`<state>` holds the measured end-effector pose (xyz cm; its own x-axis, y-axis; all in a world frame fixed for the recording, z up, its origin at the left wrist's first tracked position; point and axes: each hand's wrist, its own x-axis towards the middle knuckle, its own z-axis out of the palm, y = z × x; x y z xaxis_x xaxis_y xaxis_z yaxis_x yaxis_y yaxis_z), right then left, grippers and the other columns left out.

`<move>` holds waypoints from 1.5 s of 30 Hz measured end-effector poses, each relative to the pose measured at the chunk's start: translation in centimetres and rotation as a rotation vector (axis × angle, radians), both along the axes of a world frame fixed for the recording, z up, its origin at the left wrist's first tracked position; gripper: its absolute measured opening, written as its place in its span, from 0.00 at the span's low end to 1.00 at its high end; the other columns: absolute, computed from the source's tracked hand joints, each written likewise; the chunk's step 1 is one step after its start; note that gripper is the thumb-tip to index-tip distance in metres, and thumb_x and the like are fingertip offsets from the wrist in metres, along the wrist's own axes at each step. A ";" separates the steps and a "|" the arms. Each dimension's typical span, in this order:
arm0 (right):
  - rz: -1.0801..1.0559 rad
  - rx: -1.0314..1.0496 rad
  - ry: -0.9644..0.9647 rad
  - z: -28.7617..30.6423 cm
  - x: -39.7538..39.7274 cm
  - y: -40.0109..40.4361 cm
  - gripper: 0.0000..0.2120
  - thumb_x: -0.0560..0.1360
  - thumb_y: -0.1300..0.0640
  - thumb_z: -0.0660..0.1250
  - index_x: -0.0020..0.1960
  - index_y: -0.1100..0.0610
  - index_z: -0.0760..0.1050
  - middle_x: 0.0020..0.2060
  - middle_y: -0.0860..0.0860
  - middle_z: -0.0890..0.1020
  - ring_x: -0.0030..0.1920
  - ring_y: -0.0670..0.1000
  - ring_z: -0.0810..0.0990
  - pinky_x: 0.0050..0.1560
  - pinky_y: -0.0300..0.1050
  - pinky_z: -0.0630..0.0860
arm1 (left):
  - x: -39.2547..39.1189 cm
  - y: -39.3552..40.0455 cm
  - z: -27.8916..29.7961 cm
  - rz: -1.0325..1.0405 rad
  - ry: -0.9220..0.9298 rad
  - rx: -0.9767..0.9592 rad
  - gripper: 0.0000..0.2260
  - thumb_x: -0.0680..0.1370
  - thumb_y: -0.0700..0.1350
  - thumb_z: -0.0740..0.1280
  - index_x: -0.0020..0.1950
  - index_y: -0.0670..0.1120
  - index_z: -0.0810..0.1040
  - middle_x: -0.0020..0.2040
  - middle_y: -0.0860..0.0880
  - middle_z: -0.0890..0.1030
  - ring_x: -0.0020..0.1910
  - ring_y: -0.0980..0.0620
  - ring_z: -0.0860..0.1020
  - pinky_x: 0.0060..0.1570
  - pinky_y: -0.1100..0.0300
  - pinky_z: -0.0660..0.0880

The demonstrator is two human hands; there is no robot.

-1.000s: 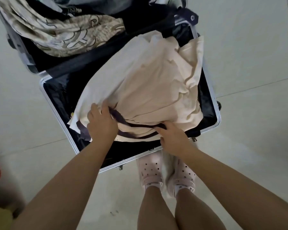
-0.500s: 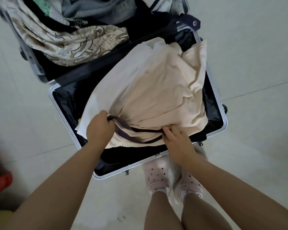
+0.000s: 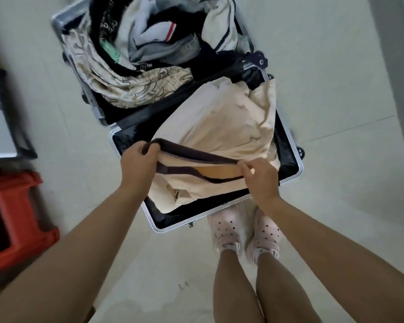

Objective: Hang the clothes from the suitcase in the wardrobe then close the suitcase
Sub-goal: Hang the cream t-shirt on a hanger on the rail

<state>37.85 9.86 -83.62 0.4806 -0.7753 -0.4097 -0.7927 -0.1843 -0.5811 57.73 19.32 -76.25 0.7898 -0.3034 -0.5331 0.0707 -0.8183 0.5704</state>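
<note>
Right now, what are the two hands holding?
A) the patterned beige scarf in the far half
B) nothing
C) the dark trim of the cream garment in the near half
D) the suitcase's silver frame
C: the left hand and right hand each grip the dark trim band of the cream fabric garment, stretched between them over the open silver-framed suitcase.

left hand (image 3: pixel 139 163): fingers curled, gripping | right hand (image 3: pixel 259 180): pinching | arms extended
</note>
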 end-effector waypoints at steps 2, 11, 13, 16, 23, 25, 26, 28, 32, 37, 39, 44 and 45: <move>-0.055 -0.005 0.026 4.1 0.2 -1.6 0.15 0.74 0.57 0.67 0.35 0.68 0.75 0.33 0.59 0.75 0.37 0.57 0.70 0.36 0.39 0.56 | 0.6 -1.4 3.9 -0.034 0.062 -0.058 0.14 0.75 0.41 0.65 0.31 0.46 0.68 0.28 0.49 0.68 0.24 0.59 0.71 0.28 0.67 0.64; 0.273 -0.159 -0.018 20.5 0.9 -7.9 0.16 0.70 0.58 0.72 0.30 0.58 0.66 0.26 0.50 0.66 0.34 0.52 0.67 0.31 0.37 0.59 | 1.9 -4.8 19.1 -0.217 0.196 -0.151 0.06 0.71 0.33 0.69 0.40 0.42 0.75 0.38 0.43 0.75 0.37 0.48 0.73 0.37 0.60 0.70; 0.246 -0.282 -0.119 24.8 0.8 -9.5 0.16 0.66 0.64 0.72 0.26 0.59 0.67 0.25 0.54 0.69 0.30 0.51 0.67 0.33 0.28 0.64 | 2.4 -5.6 23.5 -0.281 0.210 -0.164 0.07 0.71 0.31 0.68 0.41 0.42 0.74 0.34 0.45 0.73 0.35 0.49 0.71 0.32 0.64 0.67; 0.311 -0.448 -0.252 31.0 1.1 -11.9 0.10 0.60 0.69 0.63 0.24 0.61 0.67 0.21 0.55 0.68 0.26 0.49 0.65 0.31 0.30 0.61 | 3.3 -7.3 29.8 -0.310 0.165 -0.239 0.11 0.68 0.32 0.66 0.32 0.44 0.69 0.29 0.45 0.69 0.30 0.50 0.69 0.32 0.61 0.64; 0.059 -0.502 -0.302 49.0 2.1 -17.3 0.05 0.68 0.72 0.64 0.40 0.64 0.72 0.30 0.56 0.71 0.34 0.54 0.68 0.33 0.38 0.58 | 4.0 -12.8 44.9 -0.359 -0.203 -0.408 0.15 0.71 0.30 0.59 0.28 0.46 0.65 0.27 0.49 0.64 0.25 0.57 0.66 0.19 0.71 0.58; 0.031 -0.598 -0.377 54.2 1.1 -18.5 0.05 0.67 0.67 0.64 0.43 0.65 0.74 0.27 0.50 0.72 0.33 0.52 0.70 0.33 0.32 0.64 | 4.3 -13.7 48.9 -0.400 -0.389 -0.371 0.14 0.71 0.32 0.60 0.29 0.47 0.64 0.28 0.50 0.66 0.31 0.53 0.66 0.22 0.71 0.59; 0.022 -0.672 -0.418 56.7 0.6 -19.0 0.07 0.66 0.63 0.62 0.41 0.64 0.76 0.25 0.45 0.71 0.31 0.47 0.70 0.35 0.25 0.65 | 4.5 -14.2 50.8 -0.403 -0.488 -0.349 0.13 0.72 0.34 0.61 0.30 0.47 0.66 0.30 0.50 0.68 0.34 0.51 0.67 0.26 0.69 0.62; 0.025 -0.780 -0.473 61.1 -1.0 -19.9 0.14 0.64 0.55 0.56 0.37 0.63 0.77 0.24 0.45 0.70 0.31 0.43 0.70 0.37 0.19 0.64 | 5.0 -14.8 53.8 -0.397 -0.603 -0.304 0.06 0.74 0.38 0.61 0.37 0.45 0.70 0.37 0.47 0.73 0.40 0.48 0.70 0.35 0.61 0.66; -0.061 -0.926 -0.563 70.6 -5.7 -19.6 0.15 0.64 0.56 0.57 0.36 0.66 0.77 0.29 0.54 0.73 0.31 0.37 0.71 0.38 0.22 0.64 | 3.3 -16.4 61.4 -0.375 -0.223 -0.517 0.10 0.79 0.41 0.56 0.56 0.47 0.73 0.46 0.43 0.76 0.35 0.48 0.72 0.34 0.61 0.67; -0.226 -0.840 -0.791 77.8 -11.3 -18.6 0.05 0.64 0.55 0.55 0.32 0.48 0.68 0.32 0.47 0.74 0.34 0.37 0.73 0.37 0.25 0.66 | -2.9 -18.9 70.3 -0.464 0.302 -0.908 0.11 0.80 0.37 0.54 0.44 0.43 0.75 0.38 0.45 0.79 0.29 0.52 0.81 0.29 0.63 0.79; -0.397 -0.739 -0.877 79.7 -13.7 -18.4 0.12 0.70 0.65 0.53 0.32 0.51 0.63 0.27 0.47 0.68 0.25 0.38 0.67 0.27 0.30 0.62 | -5.4 -19.6 73.2 -0.634 0.323 -0.942 0.09 0.77 0.32 0.57 0.42 0.41 0.75 0.36 0.46 0.81 0.35 0.50 0.81 0.34 0.65 0.80; -0.656 -0.535 -0.936 83.7 -21.1 -18.2 0.17 0.72 0.71 0.50 0.31 0.56 0.67 0.22 0.48 0.70 0.28 0.46 0.65 0.22 0.33 0.62 | -12.2 -19.7 79.1 -1.239 -0.160 -0.829 0.18 0.59 0.38 0.66 0.47 0.51 0.75 0.47 0.46 0.78 0.47 0.52 0.76 0.51 0.60 0.71; -0.666 -0.473 -0.938 84.0 -22.2 -18.1 0.17 0.72 0.71 0.50 0.31 0.58 0.68 0.23 0.50 0.71 0.29 0.48 0.65 0.23 0.35 0.64 | -13.4 -20.0 79.9 -1.268 -0.175 -0.871 0.19 0.60 0.36 0.63 0.48 0.51 0.74 0.48 0.47 0.78 0.47 0.52 0.77 0.52 0.61 0.72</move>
<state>15.65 -8.28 0.42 -0.1062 -0.9584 0.2651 -0.1265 -0.2514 -0.9596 44.35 -0.67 3.61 -0.1848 -0.9564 0.2263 -0.5051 0.2900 0.8129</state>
